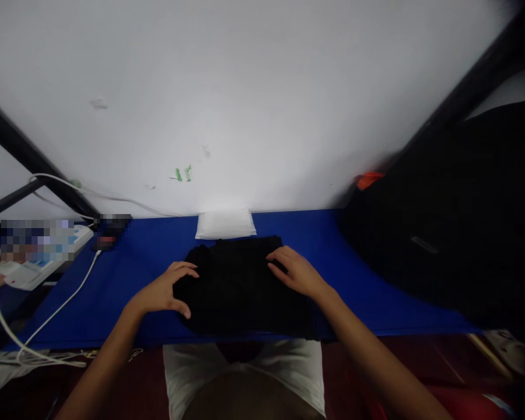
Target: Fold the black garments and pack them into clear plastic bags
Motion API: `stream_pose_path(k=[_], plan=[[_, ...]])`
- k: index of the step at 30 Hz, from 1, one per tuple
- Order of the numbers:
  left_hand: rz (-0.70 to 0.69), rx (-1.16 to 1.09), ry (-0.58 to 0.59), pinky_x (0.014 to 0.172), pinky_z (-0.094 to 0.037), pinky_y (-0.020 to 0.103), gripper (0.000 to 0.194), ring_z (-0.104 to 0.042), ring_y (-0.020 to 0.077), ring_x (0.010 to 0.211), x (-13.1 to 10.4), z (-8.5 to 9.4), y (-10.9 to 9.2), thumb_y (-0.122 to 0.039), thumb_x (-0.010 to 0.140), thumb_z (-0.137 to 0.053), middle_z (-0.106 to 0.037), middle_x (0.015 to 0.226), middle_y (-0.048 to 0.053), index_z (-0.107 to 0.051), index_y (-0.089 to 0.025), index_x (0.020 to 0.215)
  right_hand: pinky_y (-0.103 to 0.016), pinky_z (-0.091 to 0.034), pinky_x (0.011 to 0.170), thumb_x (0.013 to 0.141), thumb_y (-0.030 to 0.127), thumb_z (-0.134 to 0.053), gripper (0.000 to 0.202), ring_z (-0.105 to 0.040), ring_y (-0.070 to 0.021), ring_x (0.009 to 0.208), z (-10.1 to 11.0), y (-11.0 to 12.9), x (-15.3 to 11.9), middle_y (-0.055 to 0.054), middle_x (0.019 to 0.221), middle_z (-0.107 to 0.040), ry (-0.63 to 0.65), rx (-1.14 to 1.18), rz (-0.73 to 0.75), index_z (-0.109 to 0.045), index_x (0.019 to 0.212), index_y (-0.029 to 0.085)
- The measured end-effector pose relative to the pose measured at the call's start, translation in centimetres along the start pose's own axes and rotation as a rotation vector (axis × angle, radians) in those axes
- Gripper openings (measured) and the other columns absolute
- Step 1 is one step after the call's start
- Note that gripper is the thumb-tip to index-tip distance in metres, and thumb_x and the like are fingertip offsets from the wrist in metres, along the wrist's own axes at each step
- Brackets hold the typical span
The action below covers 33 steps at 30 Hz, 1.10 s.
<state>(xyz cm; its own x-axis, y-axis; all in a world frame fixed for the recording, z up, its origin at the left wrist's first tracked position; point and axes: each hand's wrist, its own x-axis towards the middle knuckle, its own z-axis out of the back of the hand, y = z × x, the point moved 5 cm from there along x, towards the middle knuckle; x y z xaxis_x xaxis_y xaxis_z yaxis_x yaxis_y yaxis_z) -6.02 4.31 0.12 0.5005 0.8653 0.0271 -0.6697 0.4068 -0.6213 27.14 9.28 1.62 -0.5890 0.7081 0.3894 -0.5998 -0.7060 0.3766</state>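
Observation:
A folded black cloth item (245, 291), perhaps a garment, lies near the front edge of the blue tabletop (328, 251). At its left side rests my left hand (166, 291), thumb and fingers spread apart in a C shape against the fabric. My right hand (295, 271) lies over its upper right part, with the fingers stretched out and slightly curved on the cloth. Neither hand grips the fabric. Just behind the cloth, by the wall, sits a flat stack of white, thin-looking sheets or bags (226, 224). Dark fabric hides how the cloth is folded.
A white power strip (48, 262) with cables stands at the left, beside a blurred dark device (109, 230) with a white cable (81, 286). A large black bag-like object (441, 233) fills the right side. Behind rises a white wall (254, 105).

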Motion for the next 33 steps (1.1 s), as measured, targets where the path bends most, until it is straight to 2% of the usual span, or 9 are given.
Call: stream_pose_path(k=[2,5,7,10,16,23,26,29,33], plan=[[0.008,-0.009,0.007,0.108,-0.041,0.049,0.072,-0.051,0.0307,0.127,-0.1,0.0,0.4,-0.047,0.055,-0.089,-0.053,0.137,0.011,-0.062,-0.029,0.119,-0.040,-0.052,0.083,0.095,0.026,-0.050,0.018,-0.061,-0.0245,0.094,-0.7,0.5,-0.3,-0.010,0.098,-0.066,0.078,-0.005,0.012,-0.062,0.106,0.020],[0.017,-0.029,-0.045,0.105,-0.044,0.048,0.046,-0.054,0.0282,0.124,0.1,0.2,0.8,-0.045,0.072,-0.079,-0.057,0.134,0.011,-0.066,-0.028,0.113,-0.039,-0.051,0.085,0.096,0.027,-0.052,0.018,-0.061,-0.0237,0.095,-1.8,0.4,-0.9,-0.010,0.100,-0.066,0.144,-0.023,0.012,-0.062,0.107,0.019],[0.024,-0.056,-0.070,0.102,-0.047,0.045,0.034,-0.058,0.0262,0.118,0.4,0.3,1.0,-0.046,0.080,-0.072,-0.061,0.128,0.010,-0.068,-0.027,0.107,-0.040,-0.050,0.087,0.096,0.027,-0.052,0.017,-0.061,-0.0236,0.096,-2.3,0.2,-1.2,-0.010,0.099,-0.066,0.145,-0.027,0.004,-0.062,0.106,0.019],[0.045,-0.082,-0.084,0.098,-0.049,0.040,0.029,-0.062,0.0232,0.108,1.0,0.5,1.3,-0.048,0.089,-0.058,-0.067,0.114,0.008,-0.070,-0.024,0.100,-0.041,-0.050,0.086,0.095,0.026,-0.052,0.016,-0.060,-0.0241,0.095,-2.6,0.0,-1.4,-0.010,0.099,-0.065,0.104,-0.019,-0.019,-0.062,0.105,0.018],[0.048,0.015,-0.157,0.088,-0.051,0.038,0.022,-0.063,0.0218,0.093,1.6,1.1,1.5,-0.044,0.085,-0.063,-0.068,0.096,0.006,-0.068,-0.023,0.088,-0.042,-0.049,0.085,0.095,0.025,-0.053,0.014,-0.058,-0.0244,0.093,-3.0,0.0,-1.6,-0.010,0.099,-0.064,0.062,-0.007,-0.060,-0.061,0.104,0.019],[-0.007,-0.043,-0.386,0.095,-0.049,0.037,0.018,-0.063,0.0210,0.102,2.8,2.6,0.7,-0.030,0.089,-0.053,-0.066,0.105,0.006,-0.066,-0.023,0.099,-0.041,-0.047,0.087,0.095,0.027,-0.052,0.014,-0.056,-0.0239,0.093,-3.3,-0.5,-1.8,-0.009,0.099,-0.063,0.034,0.038,-0.066,-0.060,0.103,0.019],[0.038,0.091,-0.400,0.096,-0.049,0.040,0.026,-0.061,0.0235,0.107,3.6,2.4,1.4,-0.026,0.088,-0.049,-0.064,0.112,0.008,-0.063,-0.022,0.110,-0.041,-0.046,0.087,0.096,0.028,-0.051,0.014,-0.056,-0.0237,0.093,-3.2,-0.5,-1.9,-0.009,0.100,-0.063,0.030,0.047,-0.067,-0.060,0.103,0.019],[0.158,0.363,-0.421,0.094,-0.048,0.046,0.033,-0.059,0.0302,0.109,3.8,1.9,2.0,-0.023,0.087,-0.049,-0.061,0.116,0.013,-0.060,-0.019,0.118,-0.041,-0.046,0.086,0.095,0.027,-0.052,0.015,-0.056,-0.0239,0.093,-3.2,-0.5,-1.9,-0.010,0.099,-0.063,0.027,0.045,-0.071,-0.060,0.103,0.018],[0.203,0.531,-0.577,0.094,-0.044,0.052,0.033,-0.054,0.0361,0.114,2.8,1.1,0.2,-0.027,0.090,-0.051,-0.058,0.121,0.018,-0.059,-0.016,0.121,-0.040,-0.046,0.086,0.096,0.028,-0.051,0.015,-0.056,-0.0236,0.093,-3.3,-0.6,-1.9,-0.010,0.101,-0.063,0.030,0.035,-0.074,-0.060,0.103,0.018]])
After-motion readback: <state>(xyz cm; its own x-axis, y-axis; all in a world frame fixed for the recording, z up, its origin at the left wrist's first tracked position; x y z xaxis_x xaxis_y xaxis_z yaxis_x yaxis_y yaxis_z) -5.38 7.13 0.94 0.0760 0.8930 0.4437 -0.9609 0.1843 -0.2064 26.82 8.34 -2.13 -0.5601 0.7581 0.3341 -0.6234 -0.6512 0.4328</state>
